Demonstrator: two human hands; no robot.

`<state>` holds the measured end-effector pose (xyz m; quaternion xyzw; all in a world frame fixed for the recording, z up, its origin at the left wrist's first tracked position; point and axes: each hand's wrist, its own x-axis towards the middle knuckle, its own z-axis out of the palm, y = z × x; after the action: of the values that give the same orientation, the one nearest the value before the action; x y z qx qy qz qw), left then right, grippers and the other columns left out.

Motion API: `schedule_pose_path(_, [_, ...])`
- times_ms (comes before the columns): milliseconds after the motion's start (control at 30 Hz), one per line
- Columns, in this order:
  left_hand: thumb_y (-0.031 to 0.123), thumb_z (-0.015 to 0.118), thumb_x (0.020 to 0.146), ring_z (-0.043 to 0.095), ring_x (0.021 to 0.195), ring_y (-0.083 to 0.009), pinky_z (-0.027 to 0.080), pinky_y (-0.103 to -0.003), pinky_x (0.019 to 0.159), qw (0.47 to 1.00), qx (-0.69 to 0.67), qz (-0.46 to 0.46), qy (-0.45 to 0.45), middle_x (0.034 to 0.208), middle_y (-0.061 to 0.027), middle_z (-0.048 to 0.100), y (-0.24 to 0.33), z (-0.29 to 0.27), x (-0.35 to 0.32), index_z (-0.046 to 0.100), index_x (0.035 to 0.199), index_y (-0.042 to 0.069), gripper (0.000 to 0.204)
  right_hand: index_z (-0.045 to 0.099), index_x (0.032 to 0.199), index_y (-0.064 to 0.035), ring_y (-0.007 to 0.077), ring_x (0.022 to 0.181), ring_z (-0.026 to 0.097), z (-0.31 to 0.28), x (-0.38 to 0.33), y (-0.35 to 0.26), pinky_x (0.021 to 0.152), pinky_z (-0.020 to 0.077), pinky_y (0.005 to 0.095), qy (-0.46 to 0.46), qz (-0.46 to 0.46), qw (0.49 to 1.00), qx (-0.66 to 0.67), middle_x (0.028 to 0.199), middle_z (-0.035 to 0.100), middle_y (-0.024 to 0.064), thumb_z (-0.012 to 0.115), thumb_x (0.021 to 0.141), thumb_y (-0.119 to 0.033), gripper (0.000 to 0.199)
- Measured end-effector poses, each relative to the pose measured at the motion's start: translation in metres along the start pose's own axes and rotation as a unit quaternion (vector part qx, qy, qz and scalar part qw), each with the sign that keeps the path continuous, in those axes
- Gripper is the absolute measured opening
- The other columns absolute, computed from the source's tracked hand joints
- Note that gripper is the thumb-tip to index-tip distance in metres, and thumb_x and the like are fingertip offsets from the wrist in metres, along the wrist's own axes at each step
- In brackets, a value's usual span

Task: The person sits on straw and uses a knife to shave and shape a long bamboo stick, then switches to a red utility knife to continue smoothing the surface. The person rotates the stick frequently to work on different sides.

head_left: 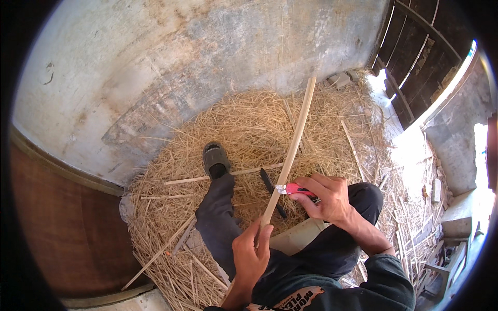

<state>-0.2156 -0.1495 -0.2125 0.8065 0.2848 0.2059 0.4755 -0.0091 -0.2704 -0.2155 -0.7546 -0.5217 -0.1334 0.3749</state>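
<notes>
My left hand grips the near end of a long pale bamboo strip that slants up and away toward the wall. My right hand holds a pink-handled utility knife with its blade set against the strip's right edge, just above my left hand. My left leg in dark trousers stretches forward, ending in a dark sandal resting on the straw.
A thick heap of straw and thin shavings covers the floor against a curved grey wall. Loose bamboo sticks and a dark blade-like tool lie on it. A dark wooden door stands at the upper right, brown wall at the left.
</notes>
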Motion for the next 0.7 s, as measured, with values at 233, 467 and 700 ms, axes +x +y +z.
schedule_pose_path(233, [0.021,0.065,0.107,0.064,0.062,-0.0301,0.049,-0.039,0.060,1.000,0.004,-0.018,-0.011,0.076,-0.0183,0.066,0.000,-0.008,0.000,0.071,0.112,-0.003,0.026,0.080,0.103,-0.0130,0.0213,0.059,0.069,-0.003,0.011,0.003,0.049,0.0518,0.0338,-0.003,-0.039,0.999,0.000,0.078,0.070,0.0030,0.086,0.087,-0.031,0.025])
schedule_pose_path(467, [0.022,0.064,0.107,0.064,0.062,-0.0305,0.049,-0.039,0.060,0.995,-0.002,-0.070,-0.077,0.078,-0.0184,0.068,-0.013,-0.013,-0.030,0.072,0.115,-0.003,0.027,0.084,0.104,-0.0085,0.0175,0.062,0.072,-0.025,0.046,0.063,0.053,0.0545,0.0307,0.100,0.065,0.991,-0.053,0.086,0.080,0.0112,0.080,0.096,-0.028,0.022])
schedule_pose_path(700, [0.023,0.071,0.103,0.062,0.057,-0.0245,0.047,-0.036,0.057,0.986,0.003,-0.127,-0.106,0.074,-0.0156,0.068,-0.027,-0.026,-0.057,0.074,0.116,-0.002,0.027,0.080,0.113,-0.0060,0.0171,0.055,0.063,-0.057,0.072,0.142,0.052,0.0474,0.0348,0.153,0.240,0.954,-0.099,0.070,0.073,0.0094,0.071,0.104,-0.036,0.032])
